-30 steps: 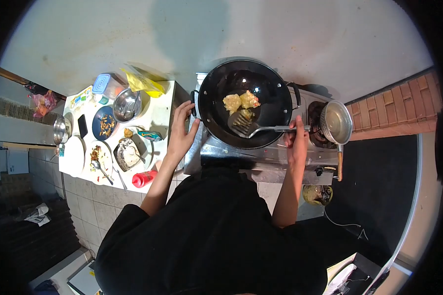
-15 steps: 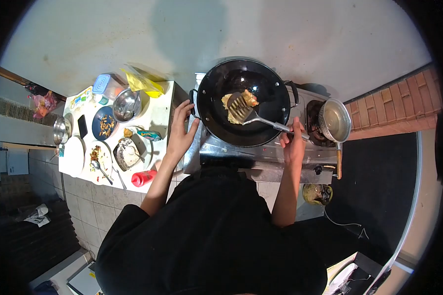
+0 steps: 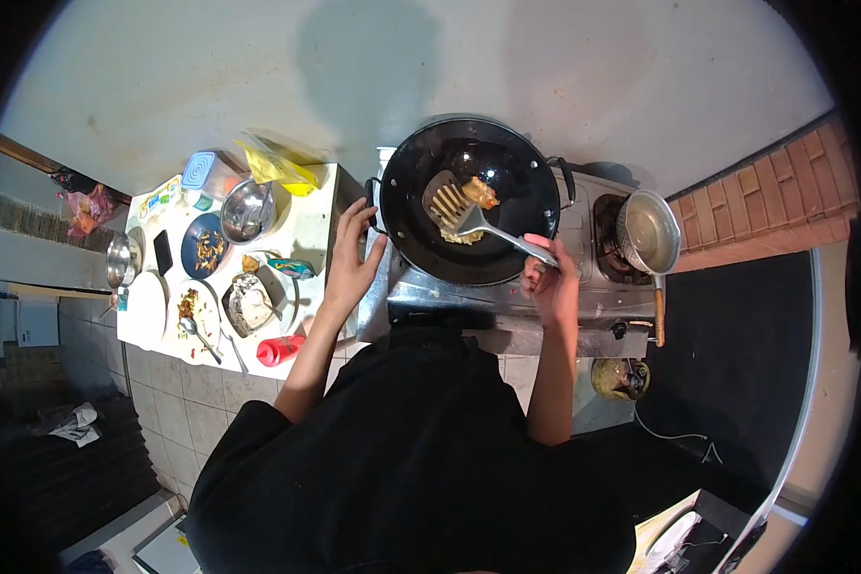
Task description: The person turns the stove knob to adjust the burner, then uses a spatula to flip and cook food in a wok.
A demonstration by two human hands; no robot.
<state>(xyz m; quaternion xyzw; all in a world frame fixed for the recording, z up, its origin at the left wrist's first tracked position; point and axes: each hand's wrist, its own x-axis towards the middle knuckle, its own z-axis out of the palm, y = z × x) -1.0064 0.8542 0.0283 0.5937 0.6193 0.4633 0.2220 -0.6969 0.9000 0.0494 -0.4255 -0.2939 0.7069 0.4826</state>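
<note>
A large black wok [image 3: 421, 251] with two loop handles sits on the stove. Inside it lie browned egg-like pieces of food [image 3: 481, 194], partly covered by the slotted head of a metal spatula [image 3: 493, 230]. My right hand [image 3: 555, 275] is closed around the spatula's handle near the wok's right rim. At the wok's left handle is my left hand [image 3: 356, 256], its fingers stretched and slightly apart; whether the fingertips touch the handle I cannot tell.
Right of the wok, a saucepan [image 3: 650, 234] with a wooden handle rests on another burner. The white table [image 3: 308, 225] on the left bears a steel bowl [image 3: 247, 210], a dark plate of food [image 3: 204, 247], a red bottle [image 3: 279, 350] and a yellow bag [image 3: 279, 170].
My right hand has moved left with the spatula, whose head has shifted left and slightly up across the food. My left hand stays nearly in place.
</note>
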